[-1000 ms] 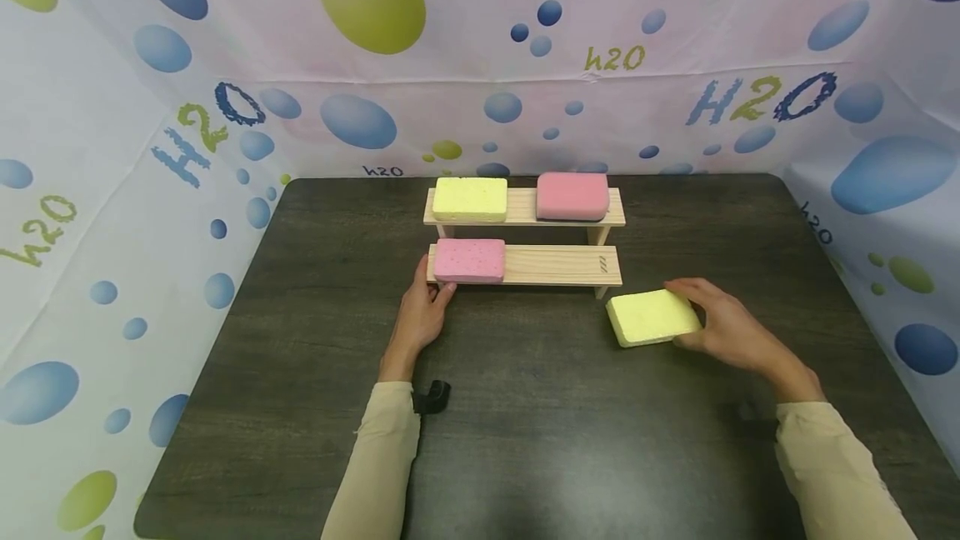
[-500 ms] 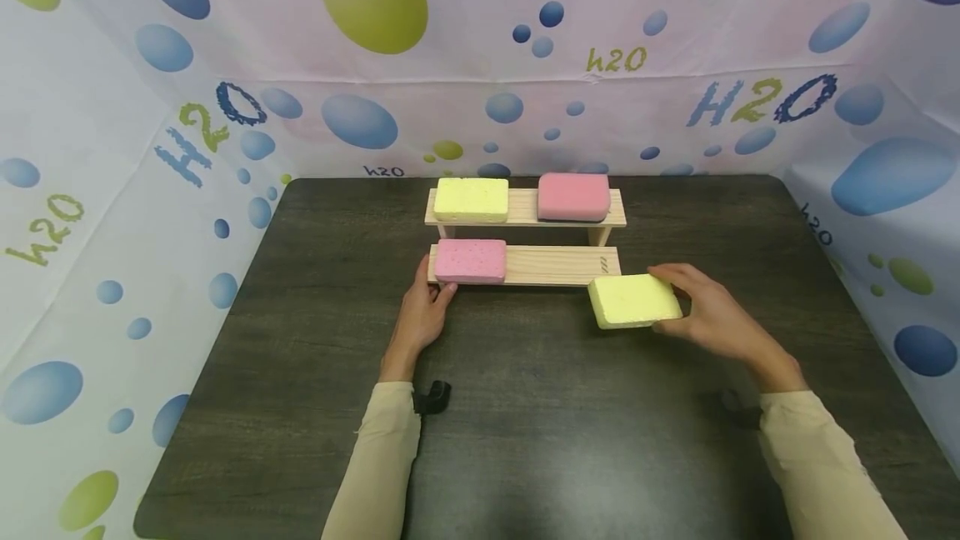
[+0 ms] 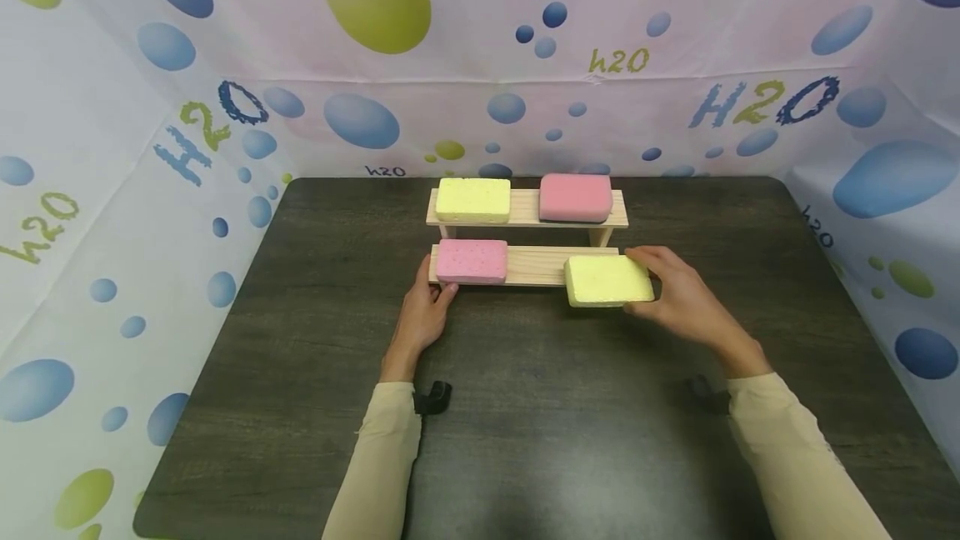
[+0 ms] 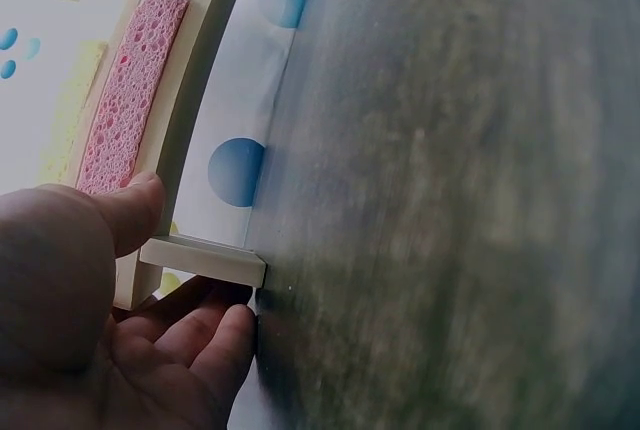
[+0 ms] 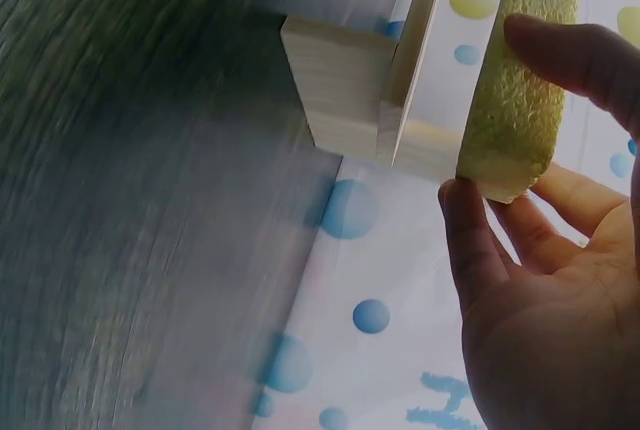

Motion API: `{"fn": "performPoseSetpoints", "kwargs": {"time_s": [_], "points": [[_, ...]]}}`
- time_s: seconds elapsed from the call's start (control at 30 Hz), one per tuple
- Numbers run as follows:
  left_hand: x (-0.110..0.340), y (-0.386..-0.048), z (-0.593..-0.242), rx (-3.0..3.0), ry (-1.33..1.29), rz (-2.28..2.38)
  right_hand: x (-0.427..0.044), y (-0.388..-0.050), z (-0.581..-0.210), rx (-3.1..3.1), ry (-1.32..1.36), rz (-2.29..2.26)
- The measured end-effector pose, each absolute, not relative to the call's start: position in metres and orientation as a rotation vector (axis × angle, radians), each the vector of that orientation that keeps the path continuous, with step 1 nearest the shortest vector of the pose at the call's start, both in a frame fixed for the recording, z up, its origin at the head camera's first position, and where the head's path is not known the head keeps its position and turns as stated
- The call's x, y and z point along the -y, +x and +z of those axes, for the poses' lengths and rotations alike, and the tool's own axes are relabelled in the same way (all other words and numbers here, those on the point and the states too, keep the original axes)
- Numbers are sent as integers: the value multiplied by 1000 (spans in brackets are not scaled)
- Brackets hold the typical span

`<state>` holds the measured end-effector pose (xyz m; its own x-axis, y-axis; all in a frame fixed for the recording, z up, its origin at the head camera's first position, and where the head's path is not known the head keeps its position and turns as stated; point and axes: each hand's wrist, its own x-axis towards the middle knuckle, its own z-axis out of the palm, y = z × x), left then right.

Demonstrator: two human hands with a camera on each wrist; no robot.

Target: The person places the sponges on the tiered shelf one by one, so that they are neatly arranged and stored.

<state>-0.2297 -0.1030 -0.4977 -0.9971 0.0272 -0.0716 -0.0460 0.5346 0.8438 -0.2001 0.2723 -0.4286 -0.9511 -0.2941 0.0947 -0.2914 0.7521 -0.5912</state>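
My right hand [image 3: 686, 300] pinches a yellow sponge [image 3: 604, 281] by its right end, thumb on the near side and fingers beyond. This sponge hangs over the right part of the lower step of a small two-step wooden stand [image 3: 534, 265]; the right wrist view shows a gap between sponge [image 5: 522, 100] and board. At the stand's left end, my left hand [image 3: 418, 322] grips the lower step, thumb at its front edge and fingers by the leg [image 4: 205, 260]. Close to that thumb, a pink sponge [image 3: 472, 262] lies on the lower step.
Another yellow sponge [image 3: 472, 200] lies on the upper step at left, and a darker pink sponge [image 3: 575, 197] at right. The stand is near the back of a dark wood-grain table [image 3: 300, 340]. A bubble-printed sheet [image 3: 480, 48] rises behind and at both sides.
My right hand has carried the yellow sponge left and away from me, from beside the stand to over its lower step. The left hand keeps its place.
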Motion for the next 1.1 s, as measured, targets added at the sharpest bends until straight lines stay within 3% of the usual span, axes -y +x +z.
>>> {"fn": "performPoseSetpoints", "kwargs": {"time_s": [1.1], "points": [[103,-229,-499,-2675,-29,1486,-237,-227,-430,-2950,-441,-943]]}}
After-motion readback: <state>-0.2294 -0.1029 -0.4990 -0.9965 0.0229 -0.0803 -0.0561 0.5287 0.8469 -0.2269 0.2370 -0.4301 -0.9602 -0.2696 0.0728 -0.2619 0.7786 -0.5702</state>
